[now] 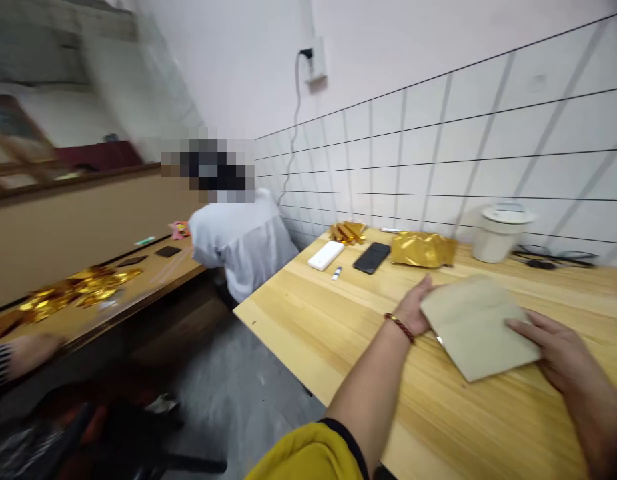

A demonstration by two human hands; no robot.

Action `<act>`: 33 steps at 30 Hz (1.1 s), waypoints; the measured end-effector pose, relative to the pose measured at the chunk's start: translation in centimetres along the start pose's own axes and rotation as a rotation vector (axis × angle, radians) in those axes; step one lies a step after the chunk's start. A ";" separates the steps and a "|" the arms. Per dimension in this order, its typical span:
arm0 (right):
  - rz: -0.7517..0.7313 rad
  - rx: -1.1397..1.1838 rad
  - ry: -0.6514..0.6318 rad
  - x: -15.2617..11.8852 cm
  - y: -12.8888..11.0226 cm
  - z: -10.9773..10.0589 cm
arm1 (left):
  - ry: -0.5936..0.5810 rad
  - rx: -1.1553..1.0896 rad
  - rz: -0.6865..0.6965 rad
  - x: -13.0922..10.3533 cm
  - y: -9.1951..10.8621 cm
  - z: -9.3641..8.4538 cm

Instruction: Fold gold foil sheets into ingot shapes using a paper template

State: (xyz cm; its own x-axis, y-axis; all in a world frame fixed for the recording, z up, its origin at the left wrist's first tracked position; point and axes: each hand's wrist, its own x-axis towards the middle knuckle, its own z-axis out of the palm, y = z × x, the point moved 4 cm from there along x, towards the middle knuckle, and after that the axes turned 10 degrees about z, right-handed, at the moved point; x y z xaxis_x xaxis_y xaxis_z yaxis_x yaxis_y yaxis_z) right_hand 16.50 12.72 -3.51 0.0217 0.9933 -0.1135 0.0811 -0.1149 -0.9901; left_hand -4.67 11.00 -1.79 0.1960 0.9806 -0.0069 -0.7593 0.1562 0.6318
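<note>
Between my two hands is a roughly square beige piece of paper or a thin stack of it (481, 327), tilted just above the wooden table (308, 327). At its left edge is my left hand (415, 307), with a dark red braided bracelet at the wrist; part of its fingers is hidden behind the paper. My right hand (558, 347) grips the right edge, its fingers lying across the upper face. Beyond the paper rests a crumpled gold foil packet (422, 249). A black phone (372, 257) lies to the packet's left.
Farther left are a white power bank (325, 255), a small white-and-blue item (337, 273) and gold foil strips (347, 233). A white lidded container (501, 233) and glasses (558, 255) stand by the wall. Another person (243, 233) sits at a side bench holding gold foil pieces (81, 287).
</note>
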 end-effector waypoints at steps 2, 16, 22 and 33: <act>0.179 0.175 -0.160 0.2 -0.2 0.9 | -0.022 0.061 -0.029 -0.5 0.2 0.3; 0.060 0.515 -0.142 -4.6 -1.0 -0.6 | 0.103 0.061 0.150 -1.6 -0.6 2.0; -0.014 0.508 0.004 -4.0 -1.4 -0.1 | -0.005 0.084 0.024 -2.4 -0.7 2.7; 0.007 0.458 -0.059 -4.2 -1.1 0.0 | 0.096 0.194 0.104 -1.1 -0.9 1.6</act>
State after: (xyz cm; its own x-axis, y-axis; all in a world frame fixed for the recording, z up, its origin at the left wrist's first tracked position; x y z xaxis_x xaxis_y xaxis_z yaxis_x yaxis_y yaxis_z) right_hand 16.28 8.65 -1.96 -0.0370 0.9931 -0.1114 -0.3678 -0.1172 -0.9225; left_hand -3.22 9.62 -1.07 0.0562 0.9984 -0.0014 -0.6372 0.0369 0.7698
